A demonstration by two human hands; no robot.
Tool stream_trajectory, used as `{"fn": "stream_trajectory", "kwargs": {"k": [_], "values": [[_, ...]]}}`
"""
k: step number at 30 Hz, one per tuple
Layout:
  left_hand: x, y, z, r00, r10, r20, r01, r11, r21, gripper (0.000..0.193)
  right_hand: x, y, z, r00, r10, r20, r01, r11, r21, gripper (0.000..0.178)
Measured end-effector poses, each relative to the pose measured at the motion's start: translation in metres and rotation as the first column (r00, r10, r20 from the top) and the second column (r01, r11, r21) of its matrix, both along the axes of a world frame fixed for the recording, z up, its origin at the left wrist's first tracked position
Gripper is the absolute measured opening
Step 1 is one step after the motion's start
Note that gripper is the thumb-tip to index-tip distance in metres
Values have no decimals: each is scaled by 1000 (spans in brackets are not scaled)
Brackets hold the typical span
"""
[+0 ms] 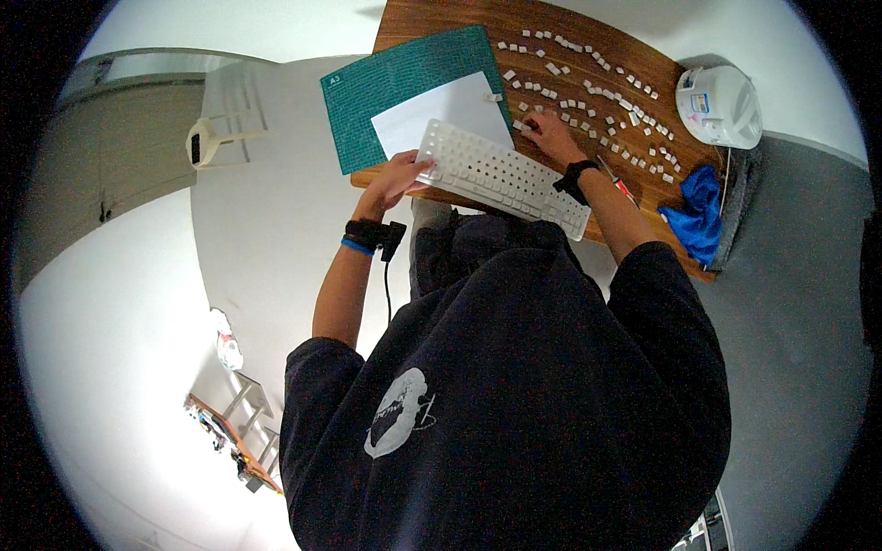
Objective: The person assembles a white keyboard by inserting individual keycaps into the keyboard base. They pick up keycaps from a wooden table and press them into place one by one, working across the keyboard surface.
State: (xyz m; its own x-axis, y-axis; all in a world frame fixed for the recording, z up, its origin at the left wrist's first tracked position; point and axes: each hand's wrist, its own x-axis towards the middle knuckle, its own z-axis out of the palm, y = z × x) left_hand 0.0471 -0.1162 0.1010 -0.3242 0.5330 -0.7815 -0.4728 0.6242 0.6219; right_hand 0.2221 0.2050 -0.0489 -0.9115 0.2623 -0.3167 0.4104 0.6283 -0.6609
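A white keyboard (501,179) without its keycaps lies tilted across the table's near edge, its bare switch positions showing as dark dots. My left hand (401,177) grips its left end, the thumb on top. Beyond the keyboard, my right hand (551,138) reaches over the wooden table, fingertips pinched at a white keycap (519,125) at the left end of a row. Many loose white keycaps (574,106) are spread in several rows to the right of and beyond that hand.
On the wooden table (432,14), a green cutting mat (354,115) lies at the left under a white paper sheet (413,115). A white bucket (721,106) stands at the right. Nearer are a blue cloth (698,216) and a red-handled tool (625,191). A pale chair (207,142) stands left.
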Motion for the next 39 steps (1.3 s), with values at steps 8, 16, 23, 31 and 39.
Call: {"fn": "stream_trajectory", "kwargs": {"k": [8,16,23,31,39], "values": [[8,6,20,995,-34,-92,40,998,56,46,-9,-34,104,971,129,-201,-157,979,-132,41],[13,20,41,992,-108,-70,114,991,73,45,-5,-100,169,838,292,-461,-399,905,-151,33],[9,25,40,976,-203,-83,207,977,47,45,3,-112,163,766,335,-549,-389,921,20,33],[9,26,26,971,-214,-105,224,970,94,50,0,-107,157,675,439,-593,-430,887,169,27],[14,26,43,947,-301,-110,308,951,43,55,-14,-107,152,721,466,-512,-518,854,48,18]]}}
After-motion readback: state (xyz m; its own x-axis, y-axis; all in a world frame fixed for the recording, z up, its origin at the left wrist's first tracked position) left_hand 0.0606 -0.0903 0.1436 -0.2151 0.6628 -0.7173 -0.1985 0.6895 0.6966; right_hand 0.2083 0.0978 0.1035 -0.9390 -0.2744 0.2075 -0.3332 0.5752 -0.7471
